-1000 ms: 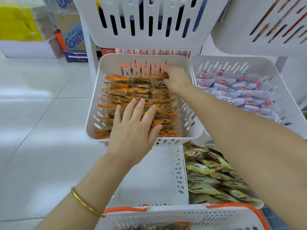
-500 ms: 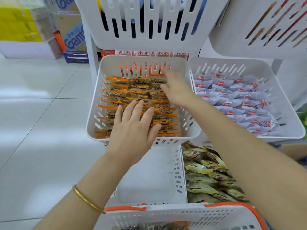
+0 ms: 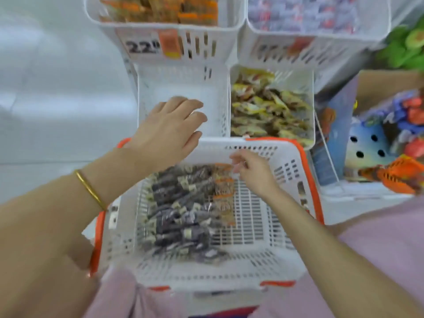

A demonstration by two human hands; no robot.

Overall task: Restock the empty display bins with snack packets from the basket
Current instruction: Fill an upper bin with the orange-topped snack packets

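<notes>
A white basket with an orange rim [image 3: 289,166] sits on my lap. It holds a heap of dark purple snack packets [image 3: 179,210] and a short column of orange-edged packets [image 3: 223,199]. My right hand [image 3: 253,174] is inside the basket, its curled fingers pinching the top orange-edged packet. My left hand [image 3: 169,129] hovers with relaxed fingers over the basket's far rim and the front of the empty white display bin [image 3: 207,88]. The picture is blurred.
Right of the empty bin is a bin of yellow packets [image 3: 268,106]. Above are a bin of orange packets [image 3: 160,10] with a "22" price tag [image 3: 142,45], and a bin of pale packets [image 3: 309,14]. An open box of colourful goods [image 3: 390,138] stands at right.
My view has dropped from the upper orange-packet bin to the basket. Both hands left that bin: the right went down into the basket, the left came back over the empty bin.
</notes>
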